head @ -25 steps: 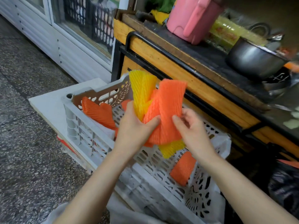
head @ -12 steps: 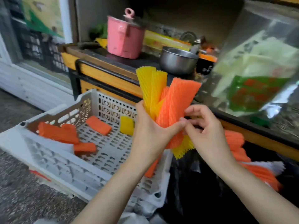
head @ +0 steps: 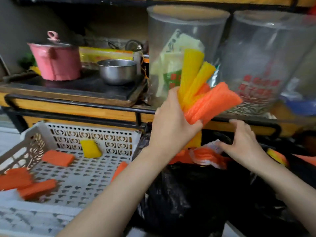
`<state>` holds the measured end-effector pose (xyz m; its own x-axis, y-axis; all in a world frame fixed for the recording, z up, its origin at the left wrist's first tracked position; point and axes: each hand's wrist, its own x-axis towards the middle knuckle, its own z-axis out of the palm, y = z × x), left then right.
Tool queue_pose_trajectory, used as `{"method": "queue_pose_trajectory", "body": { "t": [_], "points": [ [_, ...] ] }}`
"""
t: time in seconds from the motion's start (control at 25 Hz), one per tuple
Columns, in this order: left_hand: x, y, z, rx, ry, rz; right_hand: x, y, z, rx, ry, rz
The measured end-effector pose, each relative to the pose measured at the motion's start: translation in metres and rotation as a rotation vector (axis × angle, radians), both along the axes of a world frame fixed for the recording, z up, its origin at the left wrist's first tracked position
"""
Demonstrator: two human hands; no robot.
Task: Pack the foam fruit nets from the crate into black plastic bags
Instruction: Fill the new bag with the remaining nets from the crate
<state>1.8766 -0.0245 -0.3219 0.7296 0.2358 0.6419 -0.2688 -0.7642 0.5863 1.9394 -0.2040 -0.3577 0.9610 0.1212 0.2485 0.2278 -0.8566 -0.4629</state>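
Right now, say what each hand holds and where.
The left hand grips a bunch of orange and yellow foam nets near its lower end. The right hand holds nothing; its fingers touch nets in the black bag.

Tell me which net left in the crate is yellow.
The yellow net against the back wall of the crate. Every other net on its floor is orange; the remaining yellow ones are in the bundle gripped by the left hand.

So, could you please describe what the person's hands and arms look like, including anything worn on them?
Both are bare. The left hand and right hand show no gloves, rings or bracelets, and the forearms run uncovered to the frame's lower edge: no sleeve, watch or band is visible.
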Motion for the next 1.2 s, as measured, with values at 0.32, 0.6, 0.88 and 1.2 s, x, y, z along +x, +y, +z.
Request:
{"method": "queue_pose_trajectory", "body": {
  "t": [0.32,0.6,0.88,1.2],
  "points": [
    [0.030,-0.008,-0.035,0.696,0.331,-0.028,0.023,-0.046,-0.027,0.165,0.138,0.004],
    [0.026,0.005,-0.022,0.590,0.418,-0.008,0.039,-0.023,-0.029,0.146,0.153,0.124],
    [0.031,-0.023,-0.040,0.828,0.401,0.039,0.037,-0.043,-0.017,0.667,0.214,0.000],
    [0.006,-0.051,-0.081,0.952,0.730,-0.453,0.039,-0.065,-0.009,0.747,0.316,-0.037]
  ]
}}
